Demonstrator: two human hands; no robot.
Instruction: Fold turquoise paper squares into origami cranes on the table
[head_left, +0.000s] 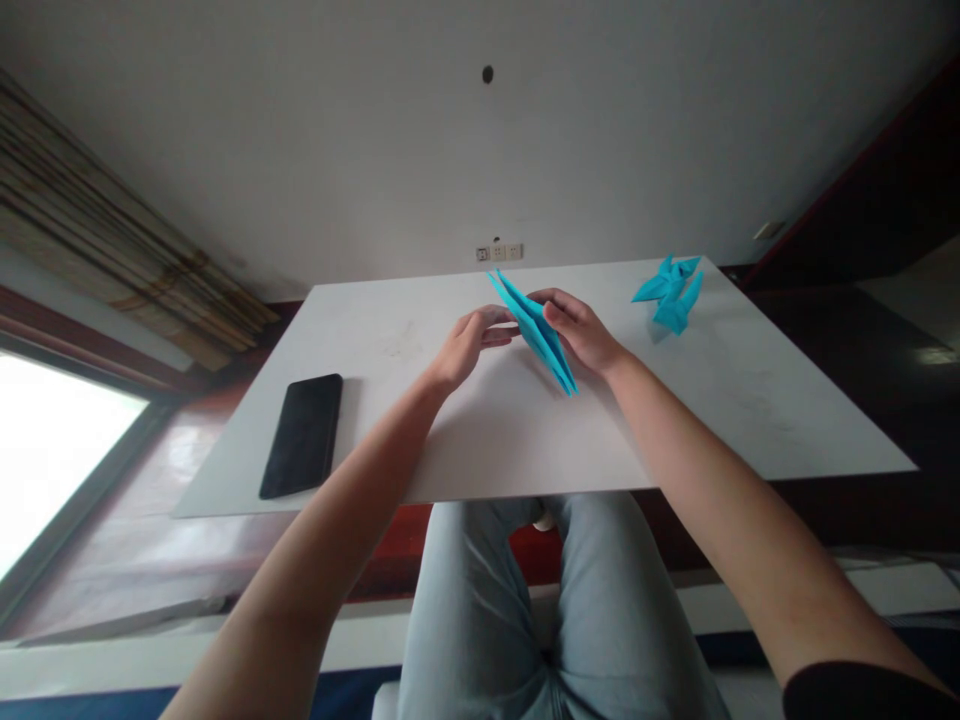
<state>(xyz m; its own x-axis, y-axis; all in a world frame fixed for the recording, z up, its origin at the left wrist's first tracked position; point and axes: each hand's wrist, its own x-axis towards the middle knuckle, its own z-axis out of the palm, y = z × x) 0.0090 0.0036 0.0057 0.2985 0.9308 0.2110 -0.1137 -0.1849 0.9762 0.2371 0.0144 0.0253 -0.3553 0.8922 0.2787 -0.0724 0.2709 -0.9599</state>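
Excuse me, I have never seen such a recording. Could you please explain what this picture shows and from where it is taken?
There is no machine here: a seated person works with bare hands. The camera is worn on the head, looking forward and down. The right hand holds a folded blue paper, and the fingers of the left hand reach its other side. On the white table, a black flat device lies at the left, and more folded blue paper sits at the far right.

right sleeve [855, 688]: black, short | trousers [472, 610]: pale blue denim, creased | hands [589, 335]: bare
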